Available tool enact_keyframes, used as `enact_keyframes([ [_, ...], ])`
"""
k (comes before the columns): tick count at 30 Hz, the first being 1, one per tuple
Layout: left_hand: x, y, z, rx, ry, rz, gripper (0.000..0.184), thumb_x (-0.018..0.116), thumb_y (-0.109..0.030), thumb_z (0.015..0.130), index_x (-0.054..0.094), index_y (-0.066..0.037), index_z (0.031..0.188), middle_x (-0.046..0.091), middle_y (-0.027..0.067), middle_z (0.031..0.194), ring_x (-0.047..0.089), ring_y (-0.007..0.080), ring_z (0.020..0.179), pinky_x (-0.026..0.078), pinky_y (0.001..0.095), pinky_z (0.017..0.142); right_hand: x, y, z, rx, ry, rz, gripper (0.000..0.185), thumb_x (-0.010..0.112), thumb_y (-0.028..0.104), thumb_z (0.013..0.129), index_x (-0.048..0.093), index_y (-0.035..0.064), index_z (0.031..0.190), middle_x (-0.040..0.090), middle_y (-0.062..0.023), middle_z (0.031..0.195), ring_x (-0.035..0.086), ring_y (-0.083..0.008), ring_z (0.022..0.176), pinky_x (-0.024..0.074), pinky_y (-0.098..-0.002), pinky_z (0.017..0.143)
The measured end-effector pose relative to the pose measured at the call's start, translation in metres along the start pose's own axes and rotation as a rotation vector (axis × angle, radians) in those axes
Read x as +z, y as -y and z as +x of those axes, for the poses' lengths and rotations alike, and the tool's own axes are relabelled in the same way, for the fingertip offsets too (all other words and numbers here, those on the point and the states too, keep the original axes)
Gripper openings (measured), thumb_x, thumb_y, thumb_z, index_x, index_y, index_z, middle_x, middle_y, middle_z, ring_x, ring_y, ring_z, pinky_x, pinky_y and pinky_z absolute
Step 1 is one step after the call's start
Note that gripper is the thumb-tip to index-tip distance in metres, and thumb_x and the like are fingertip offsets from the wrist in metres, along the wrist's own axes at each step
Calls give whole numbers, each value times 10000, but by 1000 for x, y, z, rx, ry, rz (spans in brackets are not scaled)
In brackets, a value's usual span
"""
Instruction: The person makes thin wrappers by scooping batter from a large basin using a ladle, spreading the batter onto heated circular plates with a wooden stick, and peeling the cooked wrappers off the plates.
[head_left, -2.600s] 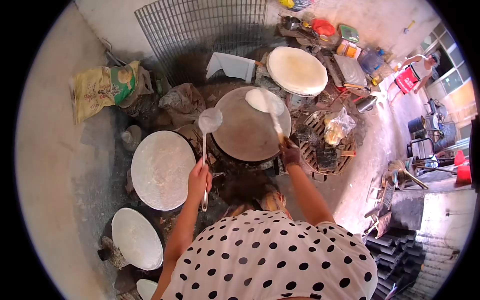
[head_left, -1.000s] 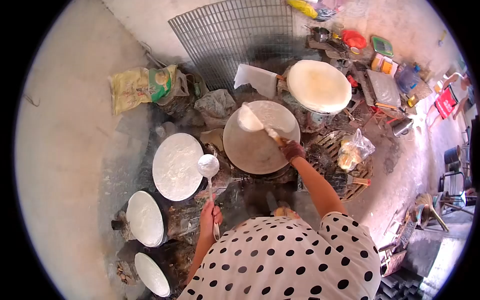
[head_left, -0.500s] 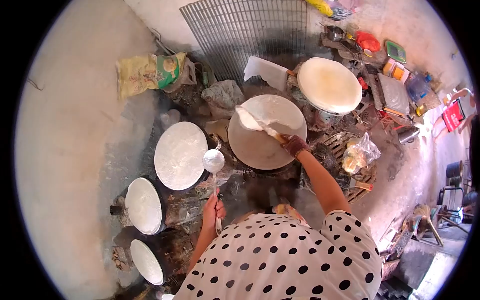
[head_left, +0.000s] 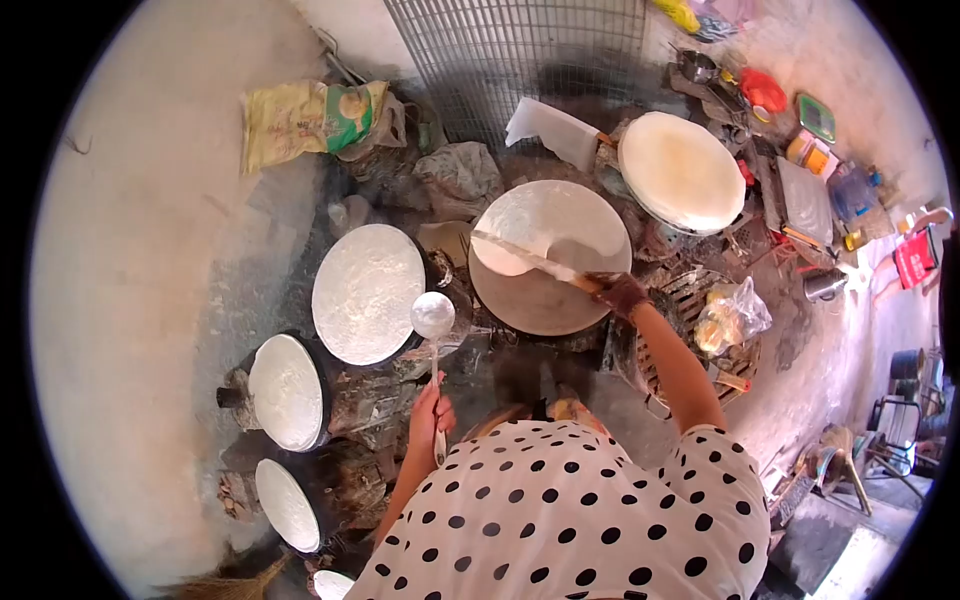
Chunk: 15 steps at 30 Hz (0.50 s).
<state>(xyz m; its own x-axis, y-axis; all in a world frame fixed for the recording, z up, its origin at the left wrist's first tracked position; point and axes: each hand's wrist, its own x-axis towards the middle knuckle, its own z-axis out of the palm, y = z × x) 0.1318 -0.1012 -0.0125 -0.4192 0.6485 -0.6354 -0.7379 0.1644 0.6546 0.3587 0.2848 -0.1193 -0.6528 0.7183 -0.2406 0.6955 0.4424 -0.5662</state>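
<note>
My left hand (head_left: 432,412) is wrapped round the handle of a metal ladle (head_left: 433,314), whose bowl is up beside the middle griddle and whitened with batter. On my right hand (head_left: 618,293) is a dark glove, and its fingers grip a long flat wooden spreader (head_left: 535,262). The spreader's blade lies across the round griddle (head_left: 540,312) in front of me. White batter (head_left: 525,215) covers the griddle's far part in a thin layer, while the near part shows bare grey.
To the left, several round griddles carry white sheets, the largest sheet (head_left: 368,293) nearest. A stack of pale flatbreads (head_left: 682,170) stands at back right. Beyond are a metal grid (head_left: 520,70) and a yellow-green sack (head_left: 310,122). A plastic bag of food (head_left: 730,318) lies right.
The spreader has swept across the griddle, and the lump of batter on its blade is now spread wider over the far side. The left hand still holds the ladle; the whole view has shifted slightly.
</note>
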Motion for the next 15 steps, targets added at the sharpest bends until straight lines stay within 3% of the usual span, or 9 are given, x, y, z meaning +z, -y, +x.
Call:
enact_keyframes([
  [1,-1,-1,0,2,-8,-1,286,398,-253,1006,484,-176,1267,384,-55,593,305,66,388,270,233,363,-7,-5,-4,-152,-75,120,425,632,335,810,610,232,1222,677,-156,1015,664,-289,888,513,-370,811],
  [2,-1,-2,0,-7,-24,8,289,397,-251,1006,482,-176,1272,386,-54,592,307,66,390,270,235,363,13,-29,10,-44,-124,503,394,607,345,830,627,203,1197,682,-150,997,663,-285,890,519,-381,809],
  [3,-2,-1,-2,-20,-41,19,293,396,-248,1006,480,-176,1277,387,-54,591,309,67,391,270,236,363,5,-19,14,-41,-112,509,394,607,345,830,627,203,1197,682,-150,997,663,-285,890,519,-381,809],
  [5,-5,1,2,-51,-54,-2,296,396,-248,1005,474,-176,1281,389,-56,591,318,66,393,274,237,365,-23,19,20,320,-76,110,433,599,370,829,621,129,1189,683,-168,967,662,-291,893,522,-391,801],
  [6,-7,1,2,-80,-56,-23,299,395,-249,1005,469,-177,1285,390,-58,591,327,66,395,278,238,366,-11,19,26,179,-28,-181,490,584,386,830,586,83,1216,686,-162,958,663,-290,899,520,-389,799],
  [7,-6,-2,1,-79,-59,-20,299,395,-249,1005,469,-177,1285,390,-58,591,327,66,395,278,238,366,2,15,29,179,-26,-177,490,584,386,830,586,83,1216,686,-162,958,663,-290,899,520,-389,799],
  [9,-1,-2,-4,-82,-89,-17,300,391,-259,1006,458,-184,1288,392,-64,593,342,65,397,289,241,370,21,4,23,283,127,-285,473,609,441,789,572,325,1246,661,-100,1088,637,-276,995,500,-362,857],
  [13,-1,1,-4,-70,-121,-5,293,400,-288,1005,456,-195,1277,397,-69,594,346,63,394,296,244,372,-18,-19,25,-195,84,220,487,600,380,802,568,243,1269,640,-108,1141,611,-283,1044,487,-355,893],
  [15,-6,7,-3,-83,-107,-7,290,400,-302,1005,456,-204,1272,401,-69,595,342,61,389,299,242,374,-52,24,19,75,168,-14,465,615,346,795,588,244,1248,641,-109,1136,620,-288,1019,489,-355,883],
])
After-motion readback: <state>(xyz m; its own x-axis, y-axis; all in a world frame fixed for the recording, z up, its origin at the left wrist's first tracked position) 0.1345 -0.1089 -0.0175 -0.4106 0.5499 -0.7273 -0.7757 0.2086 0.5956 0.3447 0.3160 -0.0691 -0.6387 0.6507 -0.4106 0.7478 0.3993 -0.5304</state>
